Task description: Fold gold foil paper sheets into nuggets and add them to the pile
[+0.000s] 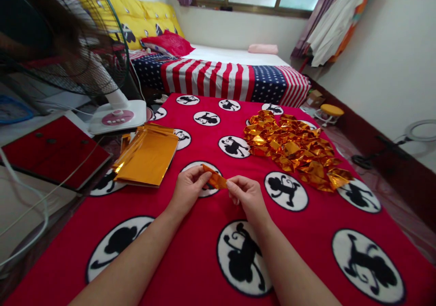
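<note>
Between my two hands is a small folded piece of gold foil paper [215, 179], held just above the red cloth. My left hand [191, 184] pinches its left end between thumb and fingers. The right end is pinched by my right hand [245, 194], fingers curled in. To the left lies a stack of flat gold foil sheets [148, 154], partly in clear plastic wrap. A large heap of folded gold foil pieces [291, 147] spreads over the cloth on the right.
A red cloth [190, 260] with round monkey prints covers the table. At left are a standing fan [117, 115] and a red-topped box [56, 145]. Beyond the table is a bed [221, 76] with striped and starred bedding. A yellow stool [331, 110] stands at right.
</note>
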`<state>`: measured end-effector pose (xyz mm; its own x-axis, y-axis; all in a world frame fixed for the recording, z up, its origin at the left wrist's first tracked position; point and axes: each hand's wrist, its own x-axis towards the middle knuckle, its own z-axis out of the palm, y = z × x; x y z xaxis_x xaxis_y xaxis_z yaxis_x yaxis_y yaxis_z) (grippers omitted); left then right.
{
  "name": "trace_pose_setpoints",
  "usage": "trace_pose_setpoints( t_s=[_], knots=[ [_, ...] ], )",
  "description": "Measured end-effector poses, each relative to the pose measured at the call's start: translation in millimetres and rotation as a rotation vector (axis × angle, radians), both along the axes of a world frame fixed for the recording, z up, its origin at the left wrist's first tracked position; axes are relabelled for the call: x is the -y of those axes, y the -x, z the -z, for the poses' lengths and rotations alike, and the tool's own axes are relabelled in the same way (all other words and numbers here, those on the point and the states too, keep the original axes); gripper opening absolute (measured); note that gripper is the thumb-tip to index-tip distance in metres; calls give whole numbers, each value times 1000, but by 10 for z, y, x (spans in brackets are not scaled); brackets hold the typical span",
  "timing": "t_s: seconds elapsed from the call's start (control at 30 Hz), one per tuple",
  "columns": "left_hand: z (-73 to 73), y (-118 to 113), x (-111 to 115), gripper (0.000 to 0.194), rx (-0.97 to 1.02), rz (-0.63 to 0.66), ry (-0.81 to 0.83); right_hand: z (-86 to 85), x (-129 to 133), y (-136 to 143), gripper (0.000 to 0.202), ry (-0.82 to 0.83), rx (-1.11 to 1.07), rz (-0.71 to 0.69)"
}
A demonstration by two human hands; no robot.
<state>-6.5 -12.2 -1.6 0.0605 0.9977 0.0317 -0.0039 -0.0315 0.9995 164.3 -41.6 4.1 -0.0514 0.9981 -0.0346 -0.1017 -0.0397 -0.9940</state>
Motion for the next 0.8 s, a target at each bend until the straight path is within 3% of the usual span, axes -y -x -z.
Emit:
trace_pose_setpoints(
  t_s=[0.17, 0.4, 0.8],
  knots=[
    [9, -4, -10, 25, -22, -19, -32, 27, -1, 15, 28, -9, 49, -65],
    [-37, -11, 30, 24, -84, 111, -70, 44, -5, 52, 32, -21, 123, -43],
    [-64, -25, 44, 20, -65, 158, -66, 28, 40, 84, 30, -96, 211, -79]
  ],
)
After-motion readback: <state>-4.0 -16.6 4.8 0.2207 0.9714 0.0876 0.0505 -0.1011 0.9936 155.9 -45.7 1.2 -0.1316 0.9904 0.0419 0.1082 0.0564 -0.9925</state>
